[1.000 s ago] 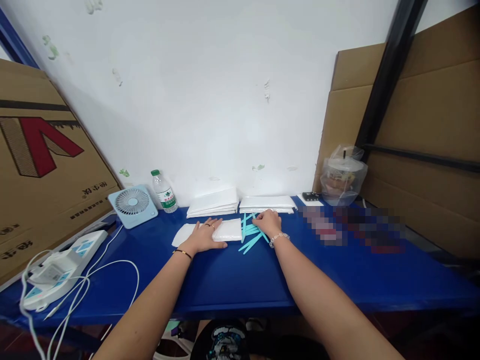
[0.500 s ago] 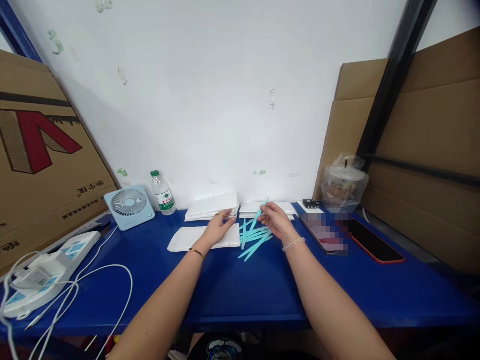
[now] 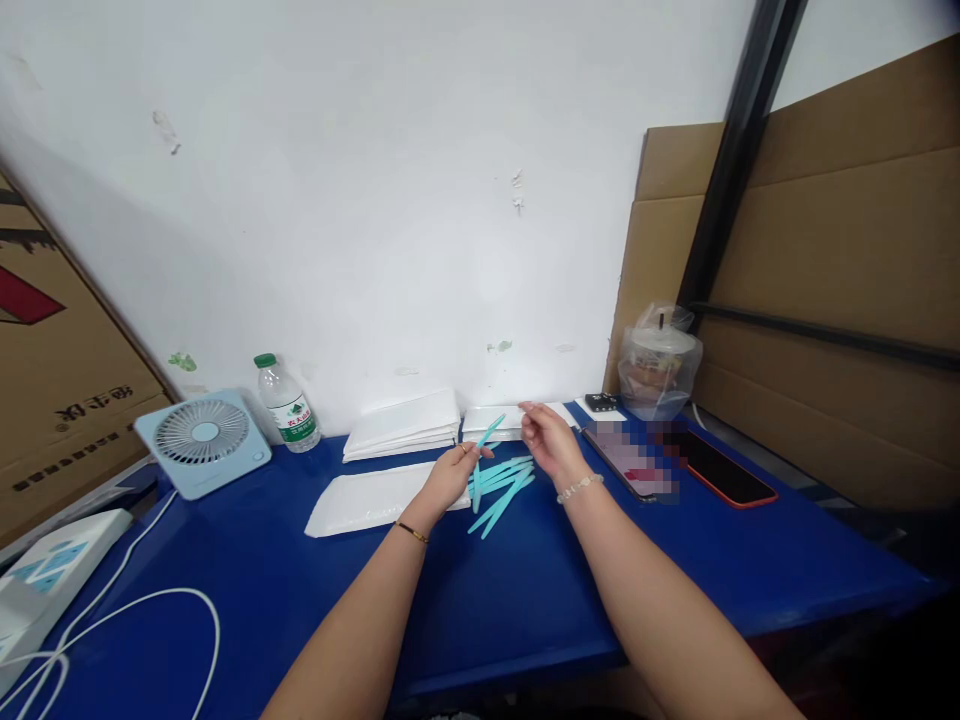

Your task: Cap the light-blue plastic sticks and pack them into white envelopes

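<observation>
My left hand (image 3: 452, 474) pinches one slim turquoise stick (image 3: 491, 431) between thumb and fingers, its free end pointing up and right. Just right of that stick is my right hand (image 3: 551, 442), fingers apart and holding nothing that I can see. Its fingertips are in front of a stack of white packets (image 3: 491, 415) by the wall. Several more turquoise sticks (image 3: 501, 490) lie crisscrossed on the table below both hands. A flat white padded envelope (image 3: 360, 500) lies beside my left hand, partly covered by it. Behind it rests a larger stack of white envelopes (image 3: 405, 425).
On the blue table (image 3: 510, 600), a light-blue fan (image 3: 202, 435) and a water bottle (image 3: 289, 405) stand left. A power strip (image 3: 52, 580) with white cables sits front left. Two phones (image 3: 634, 465) (image 3: 731, 470) and a bagged drink cup (image 3: 660, 365) are right. Cardboard flanks both sides.
The stick that my right hand held is now in my left hand, which has come off the envelope stack. My right hand has opened. The view has turned slightly right.
</observation>
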`<action>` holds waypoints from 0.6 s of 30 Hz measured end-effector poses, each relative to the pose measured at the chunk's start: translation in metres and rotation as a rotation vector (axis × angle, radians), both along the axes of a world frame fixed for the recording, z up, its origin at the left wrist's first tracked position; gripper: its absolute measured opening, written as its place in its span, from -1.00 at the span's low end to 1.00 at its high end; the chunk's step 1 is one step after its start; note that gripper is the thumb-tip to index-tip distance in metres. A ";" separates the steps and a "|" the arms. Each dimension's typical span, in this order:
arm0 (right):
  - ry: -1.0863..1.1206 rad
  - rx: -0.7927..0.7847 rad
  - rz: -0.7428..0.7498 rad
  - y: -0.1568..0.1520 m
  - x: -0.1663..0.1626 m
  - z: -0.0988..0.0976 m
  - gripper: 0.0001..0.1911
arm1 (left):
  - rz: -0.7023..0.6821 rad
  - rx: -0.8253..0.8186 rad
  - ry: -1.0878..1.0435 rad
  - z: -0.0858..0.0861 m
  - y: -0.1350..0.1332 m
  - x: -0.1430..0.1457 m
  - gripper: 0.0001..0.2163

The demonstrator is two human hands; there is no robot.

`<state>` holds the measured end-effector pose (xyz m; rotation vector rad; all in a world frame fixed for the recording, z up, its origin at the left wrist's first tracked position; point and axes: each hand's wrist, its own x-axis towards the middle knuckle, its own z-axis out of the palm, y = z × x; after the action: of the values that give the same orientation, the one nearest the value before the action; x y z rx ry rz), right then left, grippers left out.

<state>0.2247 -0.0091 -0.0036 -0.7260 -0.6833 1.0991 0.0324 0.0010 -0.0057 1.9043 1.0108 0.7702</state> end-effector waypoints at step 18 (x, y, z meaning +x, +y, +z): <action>-0.219 -0.098 -0.012 0.001 -0.001 -0.005 -0.63 | 0.155 0.424 0.333 -0.008 0.024 -0.015 -0.72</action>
<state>0.2242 -0.0078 -0.0090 -0.9433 -0.8132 1.0566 0.0173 0.0255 -0.0133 2.3970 1.2877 0.8215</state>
